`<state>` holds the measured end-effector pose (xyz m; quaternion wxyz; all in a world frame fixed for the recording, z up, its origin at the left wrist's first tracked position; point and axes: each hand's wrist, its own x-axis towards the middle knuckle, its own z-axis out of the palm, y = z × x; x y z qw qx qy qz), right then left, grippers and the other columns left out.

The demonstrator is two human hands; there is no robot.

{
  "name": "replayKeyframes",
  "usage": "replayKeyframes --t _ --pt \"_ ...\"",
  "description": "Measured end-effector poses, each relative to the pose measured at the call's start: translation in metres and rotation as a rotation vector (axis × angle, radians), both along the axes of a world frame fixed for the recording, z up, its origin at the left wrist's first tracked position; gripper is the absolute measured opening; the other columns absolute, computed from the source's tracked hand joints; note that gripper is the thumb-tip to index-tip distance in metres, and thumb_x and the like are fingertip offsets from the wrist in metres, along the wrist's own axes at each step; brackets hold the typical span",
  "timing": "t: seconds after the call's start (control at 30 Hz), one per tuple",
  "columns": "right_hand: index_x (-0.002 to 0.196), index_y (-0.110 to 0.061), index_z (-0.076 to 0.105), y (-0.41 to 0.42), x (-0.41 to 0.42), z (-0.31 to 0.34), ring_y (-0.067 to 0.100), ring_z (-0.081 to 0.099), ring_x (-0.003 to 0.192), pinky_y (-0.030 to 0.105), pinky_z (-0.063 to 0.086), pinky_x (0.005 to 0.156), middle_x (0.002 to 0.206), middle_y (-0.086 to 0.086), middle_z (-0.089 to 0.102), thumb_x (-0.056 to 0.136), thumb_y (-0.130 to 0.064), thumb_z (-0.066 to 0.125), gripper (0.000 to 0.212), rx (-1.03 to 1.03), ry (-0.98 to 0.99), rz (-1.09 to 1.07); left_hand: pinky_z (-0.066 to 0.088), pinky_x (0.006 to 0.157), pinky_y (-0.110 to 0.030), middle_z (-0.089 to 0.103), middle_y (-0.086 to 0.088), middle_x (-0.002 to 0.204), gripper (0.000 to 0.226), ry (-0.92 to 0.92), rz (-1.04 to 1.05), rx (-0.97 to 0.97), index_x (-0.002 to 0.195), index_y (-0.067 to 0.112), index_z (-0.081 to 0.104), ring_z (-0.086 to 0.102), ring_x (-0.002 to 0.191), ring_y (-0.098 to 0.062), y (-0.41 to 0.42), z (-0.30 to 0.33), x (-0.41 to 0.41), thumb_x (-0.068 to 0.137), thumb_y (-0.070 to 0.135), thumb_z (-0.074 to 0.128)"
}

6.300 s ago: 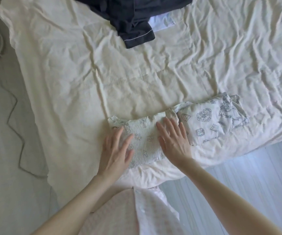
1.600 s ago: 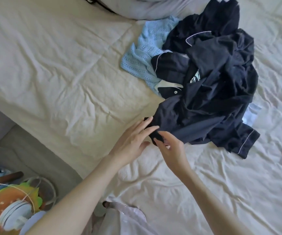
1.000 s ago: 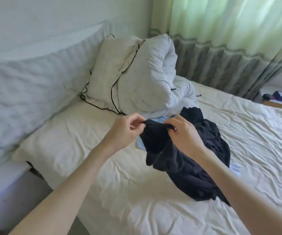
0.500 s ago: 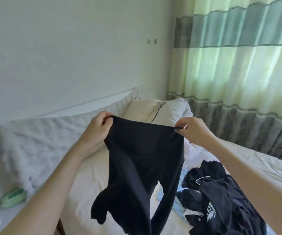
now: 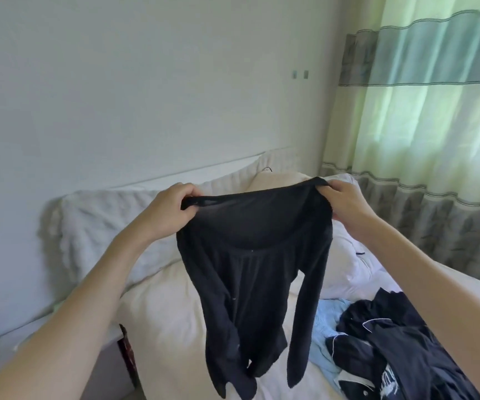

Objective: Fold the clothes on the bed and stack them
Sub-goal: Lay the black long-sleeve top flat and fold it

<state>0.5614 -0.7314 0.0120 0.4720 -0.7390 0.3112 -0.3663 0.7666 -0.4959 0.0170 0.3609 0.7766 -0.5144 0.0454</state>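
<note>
From the head camera, both hands hold a black long-sleeved top [image 5: 250,255] up in the air over the bed [image 5: 169,319], well clear of the sheet. The left hand [image 5: 169,209] grips the left end of the neckline, fingers curled tight round the cloth with the thumb tucked under it; the right hand [image 5: 345,203] pinches the right end, fingers bent over the edge. The neckline is stretched between the two hands and sags a little in the middle, and the body and both sleeves hang straight down, their ends dangling just above the bed. On the sheet at the lower right lies a rumpled heap of dark clothes with white piping [image 5: 391,350], and a light blue knitted piece [image 5: 326,321] sticks out from under its left side. Behind the top are white pillows [image 5: 342,255] and a pale padded headboard [image 5: 103,215] against a plain wall [image 5: 146,82]. A green and grey striped curtain [image 5: 434,111] hangs on the right
</note>
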Motion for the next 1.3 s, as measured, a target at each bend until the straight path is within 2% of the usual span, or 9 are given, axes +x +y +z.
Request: replayKeyframes --t 0.13,0.23,0.37,0.53,0.67,0.87,0.97,1.13,1.3 --pt "0.091 -0.006 0.067 -0.002 -0.008 0.002 0.016 0.048 0.084 0.020 0.030 0.072 0.085 0.002 0.059 0.087 -0.007 0.060 0.008 -0.568 0.304 -0.017 0.035 0.064 -0.015 0.056 0.008 0.085 0.029 -0.036 0.076 0.111 0.074 0.031 0.053 0.051 0.077 -0.005 0.010 -0.008 0.018 0.082 0.003 0.058" --pt "0.084 -0.013 0.067 -0.010 -0.029 -0.011 0.016 0.052 0.081 0.012 0.036 0.068 0.087 0.002 0.063 0.086 -0.006 0.062 0.009 -0.549 0.438 0.022 0.039 0.068 -0.019 0.062 0.009 0.081 0.021 0.084 0.004 0.185 0.075 0.029 0.058 0.057 0.078 -0.009 0.018 -0.026 0.022 0.082 0.010 0.065" --pt "0.088 -0.014 0.067 -0.021 -0.051 -0.035 0.024 0.056 0.094 0.036 0.046 0.090 0.089 0.005 0.067 0.084 -0.020 0.068 0.008 -0.373 0.686 -0.011 0.041 0.068 -0.012 0.065 0.013 0.074 0.016 0.256 -0.061 0.171 0.075 0.025 0.065 0.058 0.070 0.005 0.017 -0.046 0.017 0.082 0.011 0.069" --pt "0.097 0.001 0.066 -0.016 -0.053 -0.039 0.016 0.060 0.067 0.017 0.054 0.056 0.076 0.008 0.064 0.088 -0.004 0.061 0.011 0.147 0.141 0.021 0.046 0.067 -0.009 0.070 0.016 0.076 0.010 0.429 -0.116 0.119 0.082 0.019 0.069 0.063 0.073 0.005 0.008 -0.048 0.012 0.084 0.009 0.068" --pt "0.092 -0.005 0.066 -0.008 -0.045 -0.037 0.016 0.059 0.072 0.027 0.050 0.065 0.078 0.007 0.064 0.091 -0.004 0.054 0.012 0.335 -0.116 0.051 0.052 0.077 -0.019 0.071 0.006 0.081 0.012 0.482 -0.101 0.001 0.085 0.019 0.068 0.066 0.080 -0.007 0.004 -0.048 0.013 0.084 0.007 0.066" --pt "0.093 -0.003 0.065 -0.013 -0.043 -0.046 0.023 0.055 0.081 0.030 0.043 0.072 0.083 0.010 0.062 0.090 -0.007 0.054 0.012 -0.008 0.261 -0.039 0.044 0.071 -0.021 0.058 0.009 0.084 0.018 0.141 -0.121 0.672 0.078 0.030 0.055 0.054 0.080 -0.010 -0.001 -0.084 0.001 0.087 0.015 0.058" --pt "0.088 -0.008 0.062 -0.020 -0.049 -0.034 0.021 0.053 0.080 0.026 0.034 0.065 0.082 0.008 0.062 0.086 -0.004 0.056 0.008 -0.375 0.404 -0.121 0.037 0.059 -0.012 0.058 0.010 0.077 0.018 0.106 0.063 0.373 0.073 0.031 0.055 0.053 0.074 -0.007 0.001 -0.064 0.011 0.084 0.019 0.062" --pt "0.082 -0.024 0.058 -0.007 -0.059 -0.017 -0.010 0.054 0.071 0.001 0.036 0.063 0.074 -0.018 0.060 0.076 -0.004 0.058 0.021 -0.536 -0.203 -0.266 0.041 0.060 -0.007 0.061 0.011 0.072 0.010 0.219 0.072 -0.378 0.077 0.032 0.058 0.055 0.067 0.004 0.000 -0.035 -0.003 0.082 0.024 0.061" --pt "0.072 -0.011 0.066 -0.012 -0.058 -0.066 0.016 0.054 0.070 0.008 0.039 0.055 0.064 -0.004 0.059 0.088 -0.005 0.062 0.017 -0.085 0.272 0.069 0.045 0.076 -0.020 0.069 -0.007 0.091 0.009 0.531 -0.086 0.128 0.092 0.012 0.066 0.063 0.088 -0.018 0.002 -0.080 -0.012 0.093 0.017 0.058"
